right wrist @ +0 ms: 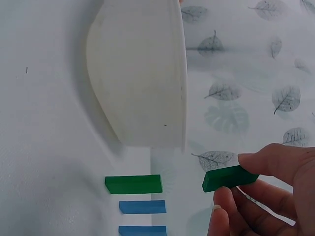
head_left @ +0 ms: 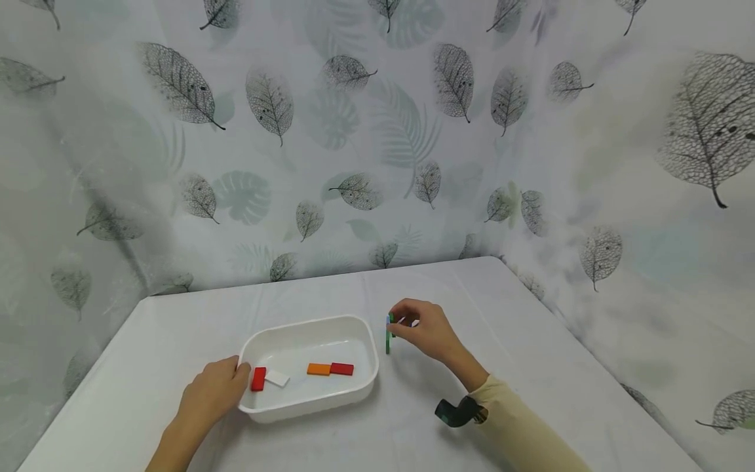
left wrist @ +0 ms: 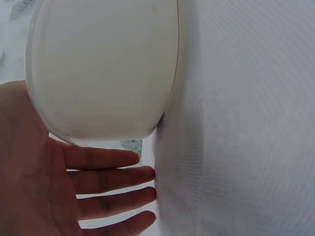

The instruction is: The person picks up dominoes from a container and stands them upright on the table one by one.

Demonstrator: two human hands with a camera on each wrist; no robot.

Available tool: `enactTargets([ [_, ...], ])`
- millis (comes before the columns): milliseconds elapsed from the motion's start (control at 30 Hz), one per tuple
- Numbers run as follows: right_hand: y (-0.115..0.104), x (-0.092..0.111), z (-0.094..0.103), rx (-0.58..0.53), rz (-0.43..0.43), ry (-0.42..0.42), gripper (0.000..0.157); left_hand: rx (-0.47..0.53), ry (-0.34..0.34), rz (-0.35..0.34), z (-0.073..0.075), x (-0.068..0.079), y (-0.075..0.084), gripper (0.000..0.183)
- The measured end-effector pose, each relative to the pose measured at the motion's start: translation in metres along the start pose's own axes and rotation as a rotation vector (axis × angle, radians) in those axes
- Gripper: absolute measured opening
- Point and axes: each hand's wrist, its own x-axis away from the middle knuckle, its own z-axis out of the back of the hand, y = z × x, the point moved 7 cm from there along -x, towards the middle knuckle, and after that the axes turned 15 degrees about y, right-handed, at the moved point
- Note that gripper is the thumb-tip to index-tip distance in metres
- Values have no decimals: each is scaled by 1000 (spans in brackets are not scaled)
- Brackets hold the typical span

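Note:
My right hand (head_left: 427,330) pinches a small green block (right wrist: 229,178) between thumb and fingertips, just right of the white tray (head_left: 309,396). Close below it in the head view, another green block (right wrist: 133,184) stands on the table; the right wrist view shows it in a row with two blue blocks (right wrist: 142,207). At the tray's left end is my left hand (head_left: 213,391), its thumb at the rim. Its fingers (left wrist: 113,179) stretch straight down beside the tray's outer wall, tips near the tabletop. In the left wrist view the tray hides that thumb.
Inside the tray lie a red block (head_left: 258,379), a white block (head_left: 276,377), an orange block (head_left: 318,370) and a second red block (head_left: 342,369). A leaf-printed sheet (head_left: 366,144) hangs behind the white table (head_left: 460,295). A black strap device (head_left: 457,413) sits at the right wrist.

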Motion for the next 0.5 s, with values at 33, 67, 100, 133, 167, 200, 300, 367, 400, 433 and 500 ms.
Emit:
enactTargets([
  [33, 1, 0, 0, 5, 2, 2, 14, 2, -2, 0, 0, 0, 0, 30],
  [67, 2, 0, 0, 7, 2, 3, 14, 3, -2, -1, 1, 1, 0, 31],
  [100, 3, 0, 1, 13, 1, 6, 14, 4, -1, -1, 1, 1, 0, 31],
  [133, 4, 0, 1, 15, 2, 8, 14, 5, -1, -2, 1, 2, 0, 31],
  [167, 4, 0, 1, 22, 2, 9, 14, 5, 1, -3, 1, 1, 0, 31],
  [200, 5, 0, 2, 29, 0, 9, 15, 6, 3, -3, 0, 1, 0, 31],
  [300, 6, 0, 2, 44, -10, 6, 16, 6, 2, -1, -1, 0, 0, 32],
  [367, 8, 1, 3, 57, -20, 3, 16, 4, -2, 2, -1, 0, -1, 33],
  [400, 9, 2, 3, 63, -25, 2, 17, 4, -4, 3, -1, 0, -1, 33],
  [433, 10, 3, 3, 70, -31, 1, 17, 4, -6, 3, -2, 0, -1, 33],
  [500, 13, 5, 2, 77, -41, -1, 18, 0, -6, 1, -2, -1, -1, 33],
])
